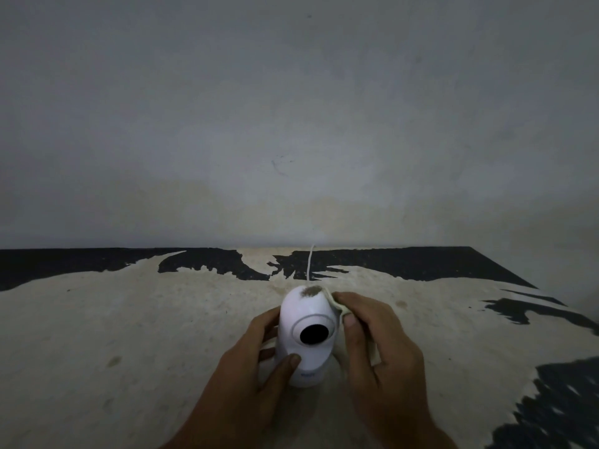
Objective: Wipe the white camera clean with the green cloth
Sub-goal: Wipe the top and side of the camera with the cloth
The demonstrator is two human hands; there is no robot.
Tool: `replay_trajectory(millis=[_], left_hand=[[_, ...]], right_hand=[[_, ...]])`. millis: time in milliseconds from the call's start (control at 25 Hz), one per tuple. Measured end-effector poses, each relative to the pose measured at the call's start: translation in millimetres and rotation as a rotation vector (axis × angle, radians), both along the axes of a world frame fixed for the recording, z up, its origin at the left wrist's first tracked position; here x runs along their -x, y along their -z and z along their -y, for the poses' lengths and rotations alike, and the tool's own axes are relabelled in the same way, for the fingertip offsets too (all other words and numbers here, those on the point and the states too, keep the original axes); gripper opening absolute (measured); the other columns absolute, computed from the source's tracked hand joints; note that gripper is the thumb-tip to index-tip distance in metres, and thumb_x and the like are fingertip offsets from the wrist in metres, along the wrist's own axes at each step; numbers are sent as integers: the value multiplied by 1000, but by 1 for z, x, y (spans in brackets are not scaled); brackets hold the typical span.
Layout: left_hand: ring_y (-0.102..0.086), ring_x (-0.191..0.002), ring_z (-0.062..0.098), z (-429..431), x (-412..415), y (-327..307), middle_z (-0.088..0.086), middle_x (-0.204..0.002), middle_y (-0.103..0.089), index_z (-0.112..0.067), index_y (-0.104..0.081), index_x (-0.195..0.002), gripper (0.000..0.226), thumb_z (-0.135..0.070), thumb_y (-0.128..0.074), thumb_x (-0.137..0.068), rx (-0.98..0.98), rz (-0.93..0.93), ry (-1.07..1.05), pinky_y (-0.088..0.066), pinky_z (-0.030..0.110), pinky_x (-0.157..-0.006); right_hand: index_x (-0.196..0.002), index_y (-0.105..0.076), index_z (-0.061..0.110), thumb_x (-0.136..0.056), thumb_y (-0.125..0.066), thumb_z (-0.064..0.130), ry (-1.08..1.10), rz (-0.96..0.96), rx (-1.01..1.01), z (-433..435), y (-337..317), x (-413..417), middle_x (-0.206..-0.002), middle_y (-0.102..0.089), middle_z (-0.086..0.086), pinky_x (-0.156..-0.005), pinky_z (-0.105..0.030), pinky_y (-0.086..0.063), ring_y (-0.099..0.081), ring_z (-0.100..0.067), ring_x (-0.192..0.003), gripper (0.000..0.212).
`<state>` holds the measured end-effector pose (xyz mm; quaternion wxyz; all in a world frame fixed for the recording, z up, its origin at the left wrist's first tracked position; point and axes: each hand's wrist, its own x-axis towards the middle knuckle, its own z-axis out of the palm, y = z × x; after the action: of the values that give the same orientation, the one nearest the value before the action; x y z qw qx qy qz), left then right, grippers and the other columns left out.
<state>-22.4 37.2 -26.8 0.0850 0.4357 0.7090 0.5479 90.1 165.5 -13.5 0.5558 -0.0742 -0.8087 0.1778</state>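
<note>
The white camera [303,315] stands upright on the table [136,322], its dark round lens facing me. A brownish dirt patch sits on its top. My left hand [259,354] grips the camera's left side and base, thumb across the front. My right hand [379,335] presses a pale green cloth [334,301] against the camera's upper right side; most of the cloth is hidden under the fingers and palm.
A thin white cable [310,264] runs from behind the camera to the grey wall [291,124]. The tabletop is pale and worn with black patches along the back and right. Its right edge falls away at the far right.
</note>
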Motion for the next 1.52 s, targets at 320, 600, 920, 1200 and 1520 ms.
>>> replay_trajectory(millis=[320, 600, 920, 1200, 1520], left_hand=[[-36, -86, -39, 1, -1, -1, -40, -105, -36, -53, -25, -108, 52, -36, -62, -77, 10, -3, 21, -33, -12, -66], [-36, -83, -39, 0, -1, -3, -45, -94, -41, -54, -23, -104, 51, -37, -62, -76, 12, 7, 10, -33, -12, -64], [-42, -83, -27, 0, 1, -1, -43, -102, -35, -46, -24, -116, 55, -39, -60, -75, 3, -7, -9, -36, -7, -65], [-41, -89, -33, 0, 1, -3, -39, -110, -38, -54, -24, -112, 61, -69, -53, -60, 20, 4, 20, -36, -9, -69], [-39, -89, -23, 0, 1, -1, -39, -106, -34, -45, -23, -119, 60, -55, -58, -71, 23, -29, -16, -36, -8, -68]], right_hand=[[-115, -62, 13, -94, -42, 28, -25, 70, 74, -5, 4, 6, -115, -64, 2, -91, -31, -50, -57, -5, -109, 33], [-113, -64, 5, -99, -35, 33, -75, 64, -38, 3, 3, 5, -117, -67, -5, -97, -31, -47, -56, -7, -115, 42], [-115, -62, 9, -95, -40, 32, -39, 39, 153, 1, 3, 7, -111, -67, 2, -90, -13, -47, -58, 2, -106, 38], [-120, -58, 25, -94, -37, 37, -24, 131, 288, -4, 8, 13, -112, -66, 6, -88, -25, -51, -58, 1, -104, 35], [-116, -57, 35, -96, -33, 44, -28, 172, 366, -2, 6, 14, -113, -65, 6, -90, -31, -54, -60, -1, -103, 32]])
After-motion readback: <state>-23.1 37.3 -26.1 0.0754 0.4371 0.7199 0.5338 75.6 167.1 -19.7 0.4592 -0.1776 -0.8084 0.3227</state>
